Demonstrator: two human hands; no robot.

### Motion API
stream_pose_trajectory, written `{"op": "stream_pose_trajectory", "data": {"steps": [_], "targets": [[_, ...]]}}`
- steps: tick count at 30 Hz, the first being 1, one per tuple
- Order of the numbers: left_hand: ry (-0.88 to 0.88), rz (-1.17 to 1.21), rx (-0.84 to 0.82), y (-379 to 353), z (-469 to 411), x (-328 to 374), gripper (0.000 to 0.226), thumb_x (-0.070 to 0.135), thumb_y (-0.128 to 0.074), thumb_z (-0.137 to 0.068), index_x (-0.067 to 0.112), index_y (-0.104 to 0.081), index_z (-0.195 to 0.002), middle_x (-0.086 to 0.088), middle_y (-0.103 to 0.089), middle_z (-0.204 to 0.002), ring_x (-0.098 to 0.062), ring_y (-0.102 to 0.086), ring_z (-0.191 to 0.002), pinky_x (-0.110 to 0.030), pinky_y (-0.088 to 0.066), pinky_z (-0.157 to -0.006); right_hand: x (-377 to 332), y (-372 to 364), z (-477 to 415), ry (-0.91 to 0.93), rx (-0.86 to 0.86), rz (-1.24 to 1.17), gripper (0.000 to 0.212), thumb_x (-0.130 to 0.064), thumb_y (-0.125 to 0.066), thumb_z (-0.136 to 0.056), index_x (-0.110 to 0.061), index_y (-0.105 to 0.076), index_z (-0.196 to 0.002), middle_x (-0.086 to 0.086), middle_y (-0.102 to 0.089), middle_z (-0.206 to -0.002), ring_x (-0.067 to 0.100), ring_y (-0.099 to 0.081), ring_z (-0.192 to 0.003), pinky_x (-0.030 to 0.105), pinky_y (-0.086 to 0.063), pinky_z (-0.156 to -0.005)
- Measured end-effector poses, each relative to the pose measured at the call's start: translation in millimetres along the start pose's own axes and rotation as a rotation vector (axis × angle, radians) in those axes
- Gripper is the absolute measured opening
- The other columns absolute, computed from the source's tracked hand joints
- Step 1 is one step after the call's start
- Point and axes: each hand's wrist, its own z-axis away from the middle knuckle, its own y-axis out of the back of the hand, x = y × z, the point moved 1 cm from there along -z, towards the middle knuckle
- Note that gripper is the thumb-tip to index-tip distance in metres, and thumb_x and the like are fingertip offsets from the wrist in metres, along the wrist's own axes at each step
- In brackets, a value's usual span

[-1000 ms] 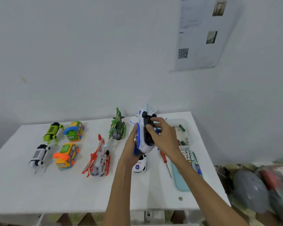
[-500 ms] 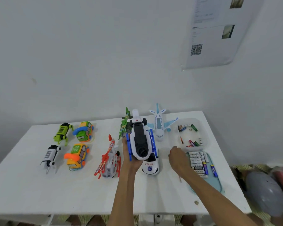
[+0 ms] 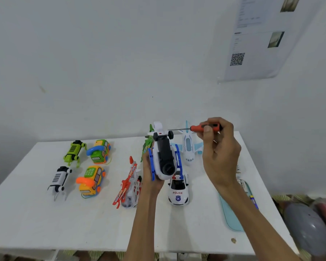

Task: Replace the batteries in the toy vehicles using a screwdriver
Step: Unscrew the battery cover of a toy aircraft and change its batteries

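Above the white table [image 3: 36, 223] my left hand [image 3: 151, 178] cups the white-and-blue toy helicopter [image 3: 163, 157] belly-up, fingers wrapped round its side; my right hand [image 3: 219, 153] pinches the red-handled screwdriver [image 3: 203, 127] between thumb and fingertips, shaft level, tip just beside the tail wheels, not on any screw yet; black underside looks closed, so I judge this toy barely started; whether any toy is finished I cannot tell; police car [image 3: 177, 189], airplane [image 3: 189, 147], red helicopter [image 3: 128, 185] and four more sit untouched; helicopter is glossy plastic, blue skids, small black wheels.
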Motion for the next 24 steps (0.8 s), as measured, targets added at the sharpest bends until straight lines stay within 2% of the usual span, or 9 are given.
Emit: {"op": "stream_pose_trajectory", "data": {"steps": [4, 9, 13, 17, 20, 24], "targets": [[-0.022, 0.0, -0.004, -4, 1, -2, 0.039, 0.033, -0.028, -0.109, 0.01, -0.058, -0.098, -0.005, -0.07, -0.063, -0.015, -0.069, -0.054, -0.028, -0.058, -0.049, -2, -3, 11, 0.043, -0.043, 0.024, 0.018, -0.019, -0.051, -0.105, -0.007, -0.056, -0.117, 0.003, -0.071, -0.105, 0.008, -0.072, -0.099, 0.025, -0.059, -0.081], [0.003, 0.027, -0.01, -3, 4, -4, 0.041, 0.036, -0.027, -0.109, 0.011, -0.058, -0.102, -0.006, -0.072, -0.066, -0.015, -0.071, -0.057, -0.028, -0.058, -0.05, -2, -1, 12, 0.074, -0.058, 0.051, 0.021, -0.022, -0.05, -0.104, -0.006, -0.056, -0.117, -0.007, -0.069, -0.105, 0.001, -0.071, -0.098, 0.02, -0.058, -0.081], [0.052, 0.064, 0.021, -2, 5, -8, 0.043, 0.04, -0.027, -0.109, 0.011, -0.057, -0.108, -0.007, -0.073, -0.069, -0.017, -0.072, -0.059, -0.029, -0.059, -0.051, 0, 0, 12, 0.058, -0.068, 0.051, 0.019, -0.021, -0.052, -0.105, -0.007, -0.056, -0.118, -0.007, -0.069, -0.105, 0.001, -0.071, -0.098, 0.021, -0.058, -0.081], [0.072, 0.068, 0.009, 0, 6, -11, 0.044, 0.045, -0.03, -0.106, 0.012, -0.059, -0.107, -0.009, -0.074, -0.074, -0.019, -0.073, -0.062, -0.032, -0.062, -0.055, -2, 1, 13, 0.049, -0.054, 0.057, 0.028, -0.03, -0.049, -0.104, -0.007, -0.056, -0.118, -0.004, -0.071, -0.106, 0.006, -0.072, -0.098, 0.024, -0.06, -0.08], [0.067, 0.071, 0.012, 2, 4, -11, 0.046, 0.047, -0.03, -0.106, 0.011, -0.057, -0.117, -0.009, -0.074, -0.075, -0.02, -0.073, -0.063, -0.033, -0.061, -0.054, -2, 2, 13, 0.033, -0.056, 0.069, 0.031, -0.034, -0.048, -0.103, -0.008, -0.056, -0.119, 0.0, -0.072, -0.107, 0.01, -0.073, -0.098, 0.029, -0.062, -0.08], [0.068, 0.068, 0.011, 4, 2, -13, 0.045, 0.047, -0.03, -0.106, 0.013, -0.059, -0.11, -0.009, -0.074, -0.076, -0.02, -0.073, -0.064, -0.034, -0.062, -0.057, -3, 3, 13, 0.019, -0.054, 0.065, 0.03, -0.034, -0.048, -0.103, -0.009, -0.055, -0.119, -0.001, -0.072, -0.106, 0.007, -0.073, -0.097, 0.026, -0.062, -0.078]]}}
